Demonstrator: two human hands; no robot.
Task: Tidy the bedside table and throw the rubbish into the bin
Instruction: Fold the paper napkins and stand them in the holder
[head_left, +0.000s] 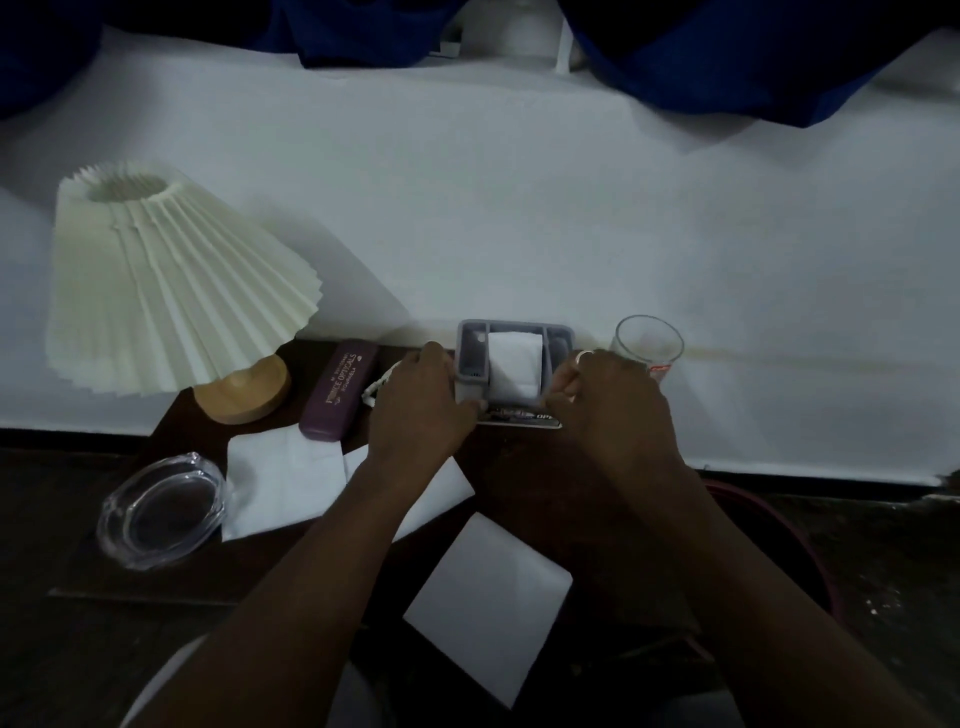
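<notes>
A grey plastic organiser (474, 347) with compartments stands at the back of the dark wooden bedside table (519, 483), with a folded white tissue (514, 366) in its middle slot. My left hand (421, 400) grips the organiser's left end. My right hand (608, 400) holds its right end, fingers curled, a ring on one finger. A printed card (524, 417) lies under the organiser's front. Loose white tissues (283, 478) lie on the table's left, and a white sheet (488, 608) lies at the front.
A pleated cream lamp (171, 280) on a wooden base (244, 387) stands back left. A purple spectacle case (337, 389) lies beside it. A glass ashtray (163, 512) sits front left, a drinking glass (649, 345) back right. A dark red bin rim (779, 525) shows at right.
</notes>
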